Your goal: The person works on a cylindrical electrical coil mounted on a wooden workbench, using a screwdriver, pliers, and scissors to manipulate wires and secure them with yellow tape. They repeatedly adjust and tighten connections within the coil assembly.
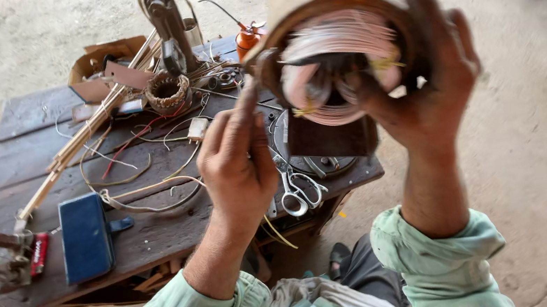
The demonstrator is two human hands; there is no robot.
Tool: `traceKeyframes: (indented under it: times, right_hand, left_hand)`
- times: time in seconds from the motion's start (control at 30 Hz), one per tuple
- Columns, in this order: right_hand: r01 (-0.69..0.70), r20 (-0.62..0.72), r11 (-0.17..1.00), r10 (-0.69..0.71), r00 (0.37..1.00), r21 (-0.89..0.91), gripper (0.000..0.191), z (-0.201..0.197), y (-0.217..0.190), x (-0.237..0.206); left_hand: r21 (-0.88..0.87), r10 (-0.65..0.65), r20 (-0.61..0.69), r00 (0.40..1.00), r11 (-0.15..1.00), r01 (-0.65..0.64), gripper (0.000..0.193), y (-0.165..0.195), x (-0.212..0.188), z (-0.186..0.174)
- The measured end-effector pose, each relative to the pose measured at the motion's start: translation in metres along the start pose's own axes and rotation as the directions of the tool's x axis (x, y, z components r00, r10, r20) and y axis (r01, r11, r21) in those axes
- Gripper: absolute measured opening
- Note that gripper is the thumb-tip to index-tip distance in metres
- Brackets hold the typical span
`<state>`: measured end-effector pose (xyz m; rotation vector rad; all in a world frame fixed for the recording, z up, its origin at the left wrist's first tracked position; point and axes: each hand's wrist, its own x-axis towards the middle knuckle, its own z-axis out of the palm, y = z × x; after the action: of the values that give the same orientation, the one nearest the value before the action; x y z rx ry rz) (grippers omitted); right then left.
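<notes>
**Motor winding held up above the workbench**

Head view: the right hand [430, 83] is closed around the rim of a motor winding [339, 60], raised over the near edge of the wooden table [36, 114]. The left hand [235, 158] pinches a thin stick [248, 97] against the winding's edge. Judged heavy and rigid in its iron body, while the pink copper coils look fragile (their coating likely scratches); grip belongs on the outer shell. Scissors [300, 192] lie below. The tip of the stick is blurred.
</notes>
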<state>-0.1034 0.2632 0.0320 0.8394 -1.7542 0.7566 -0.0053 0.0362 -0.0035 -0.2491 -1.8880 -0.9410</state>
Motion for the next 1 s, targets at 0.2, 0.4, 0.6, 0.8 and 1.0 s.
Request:
traceKeyframes:
  times: [0.2,0.4,0.6,0.8,1.0]
  right_hand:
    - [-0.154,-0.015,0.972,0.159,0.987,0.178,0.090,0.009,0.001,-0.010]
    - [-0.220,-0.016,0.889,0.248,0.969,0.401,0.094,0.017,-0.007,-0.015]
    - [-0.205,-0.019,0.885,0.234,0.972,0.417,0.095,0.021,-0.010,-0.012]
    - [-0.216,-0.027,0.864,0.255,0.967,0.454,0.095,0.024,-0.010,-0.013]
    - [-0.141,-0.085,0.923,0.183,0.980,0.358,0.092,0.029,-0.002,-0.016]
  left_hand:
    - [0.009,0.102,0.047,0.994,0.995,-0.102,0.057,0.002,0.005,-0.014]
    - [-0.174,0.029,0.083,0.996,0.985,-0.014,0.055,0.000,-0.001,-0.011]
    - [-0.196,0.052,0.140,0.989,0.980,-0.024,0.048,-0.009,0.005,-0.018]
    - [-0.287,0.160,0.182,0.970,0.952,-0.104,0.042,-0.022,0.020,-0.030]
    - [-0.080,0.112,0.370,0.922,0.993,-0.088,0.051,0.006,0.039,-0.048]
